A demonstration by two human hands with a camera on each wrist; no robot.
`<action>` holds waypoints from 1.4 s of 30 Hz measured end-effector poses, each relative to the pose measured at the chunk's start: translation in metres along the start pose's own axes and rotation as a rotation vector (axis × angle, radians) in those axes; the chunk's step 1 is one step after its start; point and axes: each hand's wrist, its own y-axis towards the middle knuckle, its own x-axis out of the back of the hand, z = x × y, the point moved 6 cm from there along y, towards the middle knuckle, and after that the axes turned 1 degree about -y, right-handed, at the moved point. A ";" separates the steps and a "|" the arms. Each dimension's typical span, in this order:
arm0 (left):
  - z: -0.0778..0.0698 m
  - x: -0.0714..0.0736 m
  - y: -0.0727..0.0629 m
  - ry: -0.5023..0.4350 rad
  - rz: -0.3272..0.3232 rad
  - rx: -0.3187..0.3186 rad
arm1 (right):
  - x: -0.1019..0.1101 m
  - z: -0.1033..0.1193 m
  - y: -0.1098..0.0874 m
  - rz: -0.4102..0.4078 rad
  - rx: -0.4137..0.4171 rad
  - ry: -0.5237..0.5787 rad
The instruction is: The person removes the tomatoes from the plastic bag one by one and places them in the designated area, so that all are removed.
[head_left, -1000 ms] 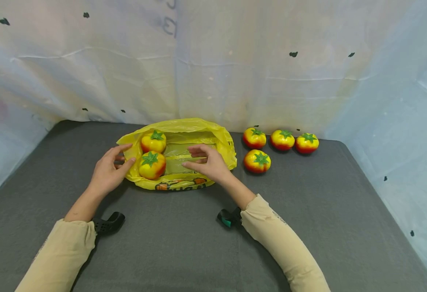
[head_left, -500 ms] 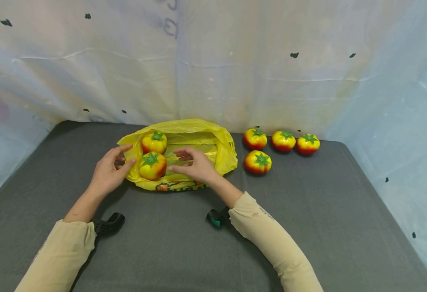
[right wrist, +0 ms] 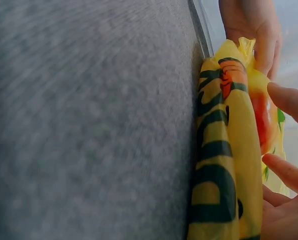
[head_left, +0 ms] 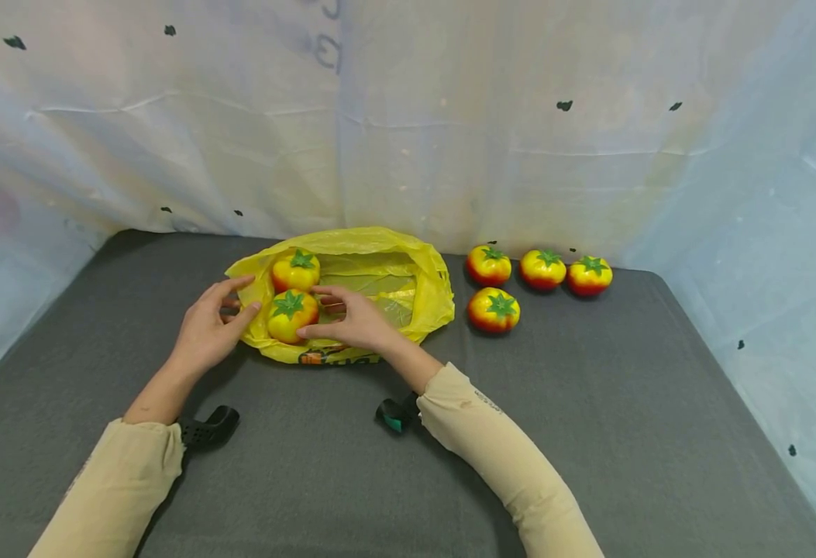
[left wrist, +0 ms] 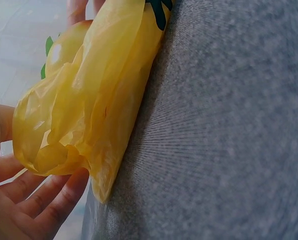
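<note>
A yellow plastic bag (head_left: 434,298) lies with its mouth spread wide on the dark table. Inside, at its left end, two red-and-yellow tomatoes sit one behind the other: the rear tomato (head_left: 289,273) and the front tomato (head_left: 285,319). My left hand (head_left: 207,325) is at the bag's left end, thumb and fingers spread about the yellow film, as the left wrist view also shows. Over the bag, my right hand (head_left: 355,319) reaches in, its thumb and fingers parted at the front tomato's right side. Whether its fingertips touch the tomato is hard to tell.
Right of the bag, three tomatoes stand in a back row, the middle tomato (head_left: 542,270) among them, with another tomato (head_left: 494,311) in front. Pale plastic sheeting (head_left: 408,124) hangs behind the grey table (head_left: 310,480) and along its sides.
My right hand has moved left across the bag's opening, from its right part to the front tomato. My left hand, the bag and the tomatoes have stayed put.
</note>
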 end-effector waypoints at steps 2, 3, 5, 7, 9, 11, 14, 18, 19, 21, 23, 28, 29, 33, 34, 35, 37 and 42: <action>-0.001 0.000 0.000 0.000 0.001 -0.002 | -0.001 0.000 0.001 -0.001 0.003 -0.001; -0.001 -0.001 0.000 0.000 0.001 -0.003 | -0.002 0.001 0.002 -0.004 0.005 -0.006; -0.001 -0.001 0.000 0.002 0.003 -0.005 | -0.004 0.001 0.004 -0.006 0.017 -0.009; -0.001 -0.001 0.001 0.003 0.004 -0.008 | -0.005 0.001 0.005 -0.008 0.021 -0.010; 0.000 -0.001 0.001 0.003 0.004 -0.011 | -0.006 0.001 0.006 -0.012 0.024 -0.014; 0.000 -0.001 0.001 0.005 0.004 -0.014 | -0.007 0.001 0.006 -0.013 0.021 -0.012; 0.001 -0.002 0.001 0.006 0.001 -0.015 | -0.006 0.002 0.006 -0.020 0.009 -0.005; 0.001 -0.001 0.001 0.011 -0.005 -0.014 | -0.007 0.003 0.005 -0.029 0.002 0.006; 0.001 -0.002 0.001 0.013 -0.006 -0.015 | -0.007 0.003 0.005 -0.032 0.004 0.011; 0.001 -0.002 0.001 0.013 -0.005 -0.016 | -0.006 0.005 0.003 -0.034 0.008 0.023; 0.000 -0.002 0.002 0.011 -0.004 -0.016 | -0.005 0.006 0.001 -0.035 0.010 0.038; 0.001 -0.002 0.002 0.011 -0.007 -0.014 | -0.002 0.008 -0.005 -0.031 0.025 0.072; 0.001 -0.002 0.002 0.012 -0.007 -0.013 | -0.001 0.008 -0.006 -0.029 0.029 0.078; 0.002 -0.002 0.001 0.016 -0.009 -0.011 | 0.003 0.010 -0.011 -0.025 0.046 0.096; 0.002 -0.002 0.001 0.017 -0.010 -0.011 | 0.004 0.010 -0.012 -0.024 0.054 0.103; 0.002 -0.002 0.001 0.017 -0.010 -0.009 | 0.005 0.010 -0.014 -0.025 0.058 0.107; 0.002 -0.002 0.001 0.018 -0.011 -0.007 | 0.008 0.009 -0.015 -0.029 0.066 0.119; 0.003 -0.001 0.002 0.024 -0.014 -0.003 | 0.015 0.005 -0.019 -0.045 0.070 0.127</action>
